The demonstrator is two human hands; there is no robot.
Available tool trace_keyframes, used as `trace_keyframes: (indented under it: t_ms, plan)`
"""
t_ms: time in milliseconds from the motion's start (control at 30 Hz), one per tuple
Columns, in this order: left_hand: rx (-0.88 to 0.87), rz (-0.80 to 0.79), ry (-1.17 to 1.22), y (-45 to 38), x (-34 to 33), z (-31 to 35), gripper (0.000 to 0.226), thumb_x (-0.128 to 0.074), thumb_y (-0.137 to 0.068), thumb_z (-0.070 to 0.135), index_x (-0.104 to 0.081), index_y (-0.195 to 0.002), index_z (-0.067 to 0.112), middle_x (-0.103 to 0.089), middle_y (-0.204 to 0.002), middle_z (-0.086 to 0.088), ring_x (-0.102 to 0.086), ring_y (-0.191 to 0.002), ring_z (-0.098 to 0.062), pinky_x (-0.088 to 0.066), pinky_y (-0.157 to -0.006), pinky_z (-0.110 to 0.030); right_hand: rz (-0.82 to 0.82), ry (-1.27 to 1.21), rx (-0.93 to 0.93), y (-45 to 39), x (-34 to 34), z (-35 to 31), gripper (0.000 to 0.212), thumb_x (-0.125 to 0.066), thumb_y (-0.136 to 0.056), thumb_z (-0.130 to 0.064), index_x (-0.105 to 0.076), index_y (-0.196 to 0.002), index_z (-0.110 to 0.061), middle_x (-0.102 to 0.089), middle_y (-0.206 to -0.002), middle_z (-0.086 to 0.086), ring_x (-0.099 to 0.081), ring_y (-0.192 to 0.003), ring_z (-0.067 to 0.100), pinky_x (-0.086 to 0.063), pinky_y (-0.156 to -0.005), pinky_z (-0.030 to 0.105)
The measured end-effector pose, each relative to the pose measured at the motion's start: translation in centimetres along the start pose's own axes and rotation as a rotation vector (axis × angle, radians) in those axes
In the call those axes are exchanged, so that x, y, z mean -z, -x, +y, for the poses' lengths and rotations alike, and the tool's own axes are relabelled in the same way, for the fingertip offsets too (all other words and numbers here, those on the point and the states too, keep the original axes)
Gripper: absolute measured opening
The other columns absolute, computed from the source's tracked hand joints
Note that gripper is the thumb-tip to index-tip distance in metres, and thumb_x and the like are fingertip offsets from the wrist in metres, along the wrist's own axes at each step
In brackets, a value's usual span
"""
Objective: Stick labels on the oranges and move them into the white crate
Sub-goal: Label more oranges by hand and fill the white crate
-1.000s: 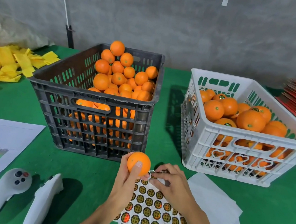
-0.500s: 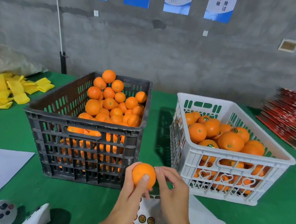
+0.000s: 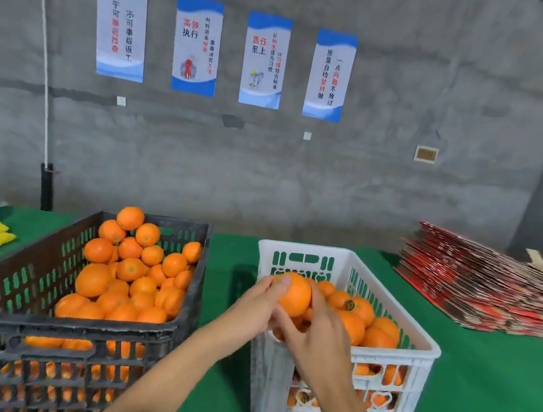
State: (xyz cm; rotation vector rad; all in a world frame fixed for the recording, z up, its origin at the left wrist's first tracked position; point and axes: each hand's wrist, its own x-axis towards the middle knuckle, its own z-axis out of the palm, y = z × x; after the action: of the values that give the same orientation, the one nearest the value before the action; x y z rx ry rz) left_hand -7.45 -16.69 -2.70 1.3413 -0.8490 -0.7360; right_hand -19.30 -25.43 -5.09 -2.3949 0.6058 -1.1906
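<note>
Both hands hold 1 orange (image 3: 294, 293) over the near left corner of the white crate (image 3: 395, 357): the left hand (image 3: 255, 307) has its grip clamped round the fruit, and the right hand (image 3: 312, 329) has fingers curled against it. The white crate already carries a good heap of oranges. The dark crate (image 3: 178, 328), left of the white crate, is heaped full, so most of the work looks left. I cannot tell whether this orange bears a label.
</note>
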Motion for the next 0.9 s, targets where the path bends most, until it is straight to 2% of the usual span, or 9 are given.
trace_keyframes:
  t_ms: [67,167,300,367,433,600,733,800,900]
  plan:
    - [-0.024,0.009,-0.083,-1.0,0.6,1.6,0.054,-0.061,-0.072,0.080,-0.056,-0.115,0.047,-0.066,-0.122,0.009,-0.069,-0.108,-0.009,-0.053,-0.102,-0.033,0.083,0.162,-0.046,-2.2,0.3,1.5,0.074,-0.048,-0.093,-0.073,-0.043,-0.146,-0.021,-0.066,-0.126,0.000,-0.062,-0.117,0.020,-0.052,-0.096,0.033]
    - [-0.111,0.160,-0.217,-1.6,2.8,2.9,0.054,-0.061,-0.069,0.078,-0.058,-0.112,0.045,-0.065,-0.121,0.011,-0.069,-0.105,-0.003,-0.054,-0.101,-0.031,0.069,0.403,-0.014,-4.5,0.2,2.5,0.068,-0.041,-0.102,-0.060,-0.037,-0.156,-0.019,-0.034,-0.164,0.008,-0.027,-0.153,0.027,-0.023,-0.125,0.041]
    - [-0.210,0.344,-0.348,-1.2,7.5,3.7,0.006,-0.062,-0.099,0.033,-0.065,-0.105,0.033,-0.068,-0.104,-0.006,-0.067,-0.097,-0.019,-0.055,-0.096,-0.040,0.002,0.217,0.242,-5.9,-2.6,-0.7,0.046,-0.056,-0.103,-0.044,-0.057,-0.145,-0.024,-0.043,-0.159,0.000,-0.032,-0.151,0.021,-0.023,-0.125,0.039]
    - [-0.226,0.430,-0.524,-0.5,10.4,3.9,0.011,-0.056,-0.103,0.020,-0.065,-0.105,0.027,-0.069,-0.106,-0.008,-0.063,-0.086,-0.014,-0.053,-0.082,-0.030,-0.052,0.071,0.286,-6.1,-4.9,-3.5,0.044,-0.060,-0.101,-0.042,-0.061,-0.142,-0.024,-0.051,-0.153,-0.003,-0.039,-0.147,0.018,-0.026,-0.124,0.035]
    - [-0.175,0.450,-0.748,0.3,14.0,3.6,0.015,-0.056,-0.102,0.014,-0.065,-0.113,0.017,-0.067,-0.116,-0.004,-0.062,-0.099,-0.014,-0.046,-0.084,-0.024,-0.128,-0.103,0.284,-6.3,-7.1,-6.6,0.042,-0.064,-0.099,-0.040,-0.064,-0.138,-0.024,-0.058,-0.146,-0.004,-0.046,-0.141,0.015,-0.030,-0.121,0.031]
    - [0.304,0.190,-1.184,2.8,24.5,2.9,0.033,-0.070,-0.092,0.024,-0.063,-0.124,0.019,-0.061,-0.131,-0.006,-0.058,-0.121,-0.024,-0.049,-0.100,-0.038,-0.452,-0.310,0.212,-7.2,-12.3,-13.3,0.041,-0.070,-0.095,-0.039,-0.067,-0.134,-0.027,-0.065,-0.137,-0.007,-0.056,-0.130,0.010,-0.040,-0.105,0.019]
    - [0.853,-0.253,-1.116,2.9,29.2,1.1,0.045,-0.066,-0.094,0.045,-0.061,-0.136,0.027,-0.050,-0.149,-0.002,-0.050,-0.133,-0.032,-0.044,-0.110,-0.052,-0.609,-0.203,0.231,-8.0,-15.8,-15.7,0.042,-0.066,-0.097,-0.040,-0.065,-0.136,-0.023,-0.063,-0.141,-0.004,-0.053,-0.134,0.014,-0.041,-0.110,0.031]
    - [0.941,-0.339,-1.073,2.4,29.7,0.5,0.057,-0.065,-0.090,0.054,-0.054,-0.142,0.034,-0.048,-0.150,-0.001,-0.052,-0.130,-0.032,-0.050,-0.101,-0.050,-0.637,-0.172,0.234,-8.1,-16.8,-16.3,0.042,-0.066,-0.097,-0.040,-0.065,-0.135,-0.022,-0.063,-0.139,-0.003,-0.054,-0.133,0.016,-0.042,-0.106,0.029]
    - [0.930,-0.257,-1.100,1.5,30.2,-0.2,0.091,-0.071,-0.083,0.057,-0.024,-0.158,0.038,-0.027,-0.160,0.001,-0.050,-0.117,-0.028,-0.052,-0.087,-0.042,-0.658,-0.140,0.234,-8.2,-17.7,-16.3,0.043,-0.065,-0.097,-0.042,-0.065,-0.136,-0.023,-0.063,-0.140,-0.003,-0.053,-0.132,0.016,-0.041,-0.100,0.027]
